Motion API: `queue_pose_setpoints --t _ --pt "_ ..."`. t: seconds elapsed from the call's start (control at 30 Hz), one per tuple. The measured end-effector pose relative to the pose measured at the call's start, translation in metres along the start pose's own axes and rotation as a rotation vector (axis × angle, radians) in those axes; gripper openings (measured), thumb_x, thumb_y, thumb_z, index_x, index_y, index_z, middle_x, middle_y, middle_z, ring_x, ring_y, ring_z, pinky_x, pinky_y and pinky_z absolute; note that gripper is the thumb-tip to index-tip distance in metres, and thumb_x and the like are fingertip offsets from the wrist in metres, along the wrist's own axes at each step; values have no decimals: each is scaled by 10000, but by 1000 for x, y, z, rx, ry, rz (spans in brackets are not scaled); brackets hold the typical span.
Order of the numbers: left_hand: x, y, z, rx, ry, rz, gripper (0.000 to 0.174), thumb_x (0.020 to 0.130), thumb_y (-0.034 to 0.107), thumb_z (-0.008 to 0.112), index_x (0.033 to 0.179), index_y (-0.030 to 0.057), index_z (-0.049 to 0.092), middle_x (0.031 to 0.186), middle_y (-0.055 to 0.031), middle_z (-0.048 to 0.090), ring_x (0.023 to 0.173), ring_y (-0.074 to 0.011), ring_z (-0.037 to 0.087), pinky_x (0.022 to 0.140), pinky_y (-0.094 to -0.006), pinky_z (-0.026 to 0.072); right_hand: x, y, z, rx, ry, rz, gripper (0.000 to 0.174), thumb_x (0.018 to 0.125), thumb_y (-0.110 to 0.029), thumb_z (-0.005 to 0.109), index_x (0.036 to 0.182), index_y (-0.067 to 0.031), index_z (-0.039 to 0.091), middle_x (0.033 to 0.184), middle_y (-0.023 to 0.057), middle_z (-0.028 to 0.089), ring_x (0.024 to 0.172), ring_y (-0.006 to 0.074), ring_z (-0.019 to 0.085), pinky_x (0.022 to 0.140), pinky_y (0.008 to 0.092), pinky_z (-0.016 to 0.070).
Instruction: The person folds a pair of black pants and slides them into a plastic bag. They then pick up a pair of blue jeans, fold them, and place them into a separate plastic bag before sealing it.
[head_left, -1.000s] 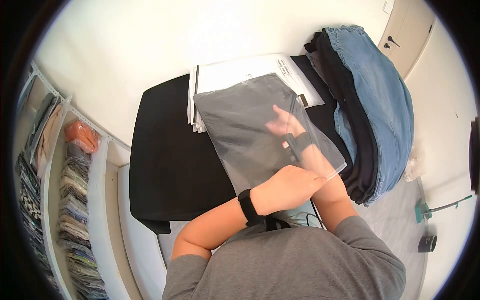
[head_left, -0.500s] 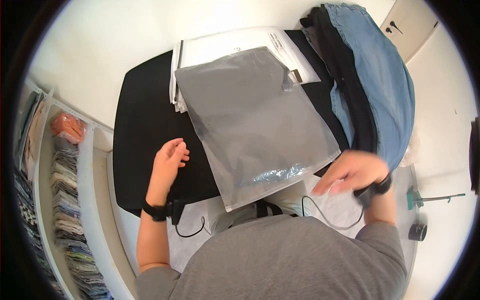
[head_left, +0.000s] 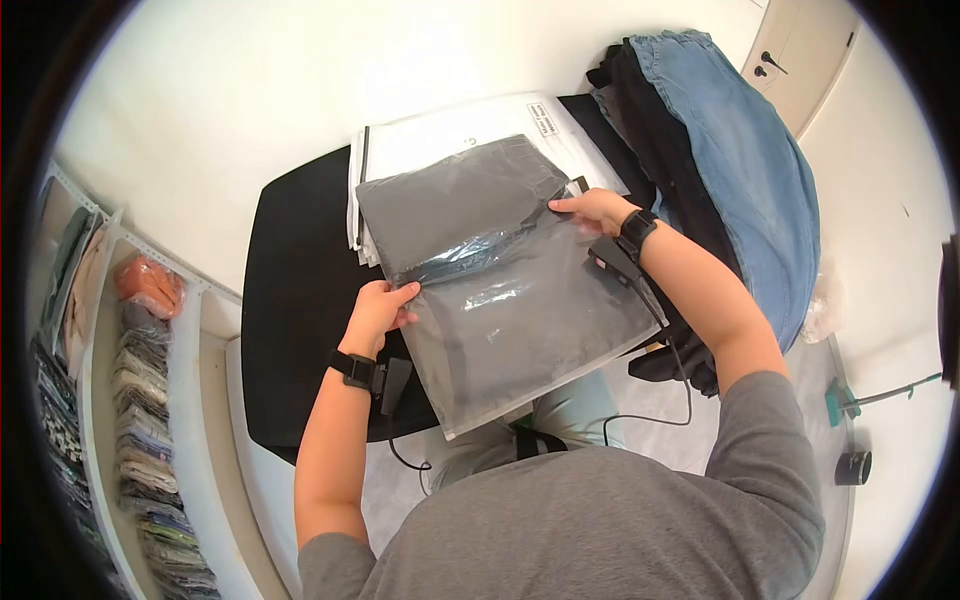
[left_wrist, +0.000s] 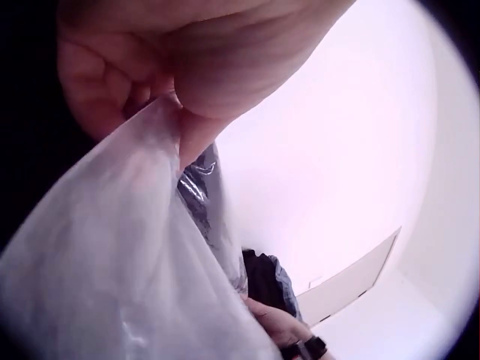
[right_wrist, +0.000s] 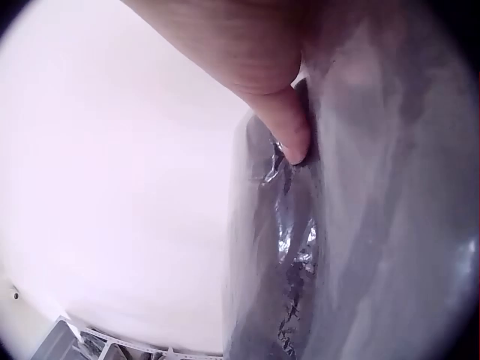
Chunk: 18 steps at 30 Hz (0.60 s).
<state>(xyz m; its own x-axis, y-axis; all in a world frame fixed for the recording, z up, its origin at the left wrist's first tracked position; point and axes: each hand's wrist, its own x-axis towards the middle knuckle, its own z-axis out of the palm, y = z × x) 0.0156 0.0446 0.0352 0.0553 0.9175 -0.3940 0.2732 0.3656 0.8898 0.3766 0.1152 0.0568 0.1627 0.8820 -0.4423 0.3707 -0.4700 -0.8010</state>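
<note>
A clear frosted plastic bag (head_left: pixel 540 320) slants across the front of the table, with a folded dark grey garment (head_left: pixel 450 215) inside its far half. My left hand (head_left: pixel 374 318) pinches the bag's left edge near the garment's fold, thumb on top and fingers beneath. At the opposite edge my right hand (head_left: pixel 597 210) grips bag and garment, its thumb lying over the fold. In the left wrist view the plastic bunches up between thumb and fingers. The right thumb (right_wrist: pixel 289 135) presses into shiny, wrinkled plastic in the right wrist view.
Behind the bag lies a stack of white printed bags (head_left: pixel 420 150) on the black-covered table (head_left: pixel 300 280). Blue and black jeans (head_left: pixel 735 170) are piled at the right. A shelf at the left holds packed garments (head_left: pixel 150 430). Cables (head_left: pixel 685 375) hang from both wrist cameras.
The right arm was seen through the bag, then both hands were off it at the sides. Now both grip its side edges, and the near half lies flatter, with the garment farther from me.
</note>
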Motion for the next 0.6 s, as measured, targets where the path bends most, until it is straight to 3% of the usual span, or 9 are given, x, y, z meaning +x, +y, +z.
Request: queue_pose_setpoints --t 0.03,0.1,0.17,0.23,0.33,0.37,0.47,0.57,0.6 --pt "2 -1 0 -47 -15 -8 293 817 255 719 924 11 599 804 -38 592 596 -123 594 591 -236 482 10 6 -2 -1 -3 0 517 783 -360 770 1053 48 605 993 153 652 879 237 616 754 344 489" --pt "13 -10 -6 -93 -36 -13 247 831 208 695 940 7 601 786 -24 590 587 -115 587 579 -237 474 26 16 -6 146 -144 35 314 811 -243 749 997 -17 634 999 101 669 926 212 623 815 362 499" --pt "25 -19 -5 -144 -60 -12 204 845 160 670 956 3 603 768 -11 588 577 -107 579 566 -238 467 29 23 -8 216 -209 63 278 833 -229 725 1005 -30 636 990 82 665 910 198 620 804 357 501" --pt "26 -22 0 -365 -54 67 145 844 136 662 945 40 625 720 45 561 478 -42 404 462 -203 332 18 25 -6 283 -280 93 242 854 -214 701 1014 -43 639 980 64 660 893 184 617 794 352 504" --pt "20 -18 -2 -511 0 159 120 865 89 623 972 37 631 709 57 553 482 -24 386 448 -185 297 11 33 1 481 -309 -65 200 894 -190 651 1018 -35 635 955 45 657 865 162 617 781 334 510" --pt "16 -17 -6 -511 3 151 120 865 89 623 972 37 631 709 57 553 482 -24 386 448 -185 297 11 37 2 481 -313 -58 200 894 -190 651 1018 -35 635 955 45 657 865 162 617 781 334 510" --pt "-13 -2 -21 -458 -49 321 159 887 61 594 1037 26 633 699 68 535 474 -6 350 430 -175 248 -32 33 2 677 -405 -284 196 942 -156 572 1075 -25 629 971 52 669 848 143 638 791 295 528" --pt "-46 2 -37 -345 -152 259 199 899 98 608 1080 19 622 673 75 501 467 -17 367 433 -180 282 -84 32 0 624 -427 -261 212 951 -146 555 1094 -1 613 937 40 666 809 104 634 715 240 524" --pt "-55 -4 -39 -348 -148 240 199 899 98 608 1080 19 622 673 75 501 467 -17 367 433 -180 282 -86 50 -5 604 -528 -216 224 952 -147 554 1112 1 603 908 30 657 778 83 620 681 225 513"
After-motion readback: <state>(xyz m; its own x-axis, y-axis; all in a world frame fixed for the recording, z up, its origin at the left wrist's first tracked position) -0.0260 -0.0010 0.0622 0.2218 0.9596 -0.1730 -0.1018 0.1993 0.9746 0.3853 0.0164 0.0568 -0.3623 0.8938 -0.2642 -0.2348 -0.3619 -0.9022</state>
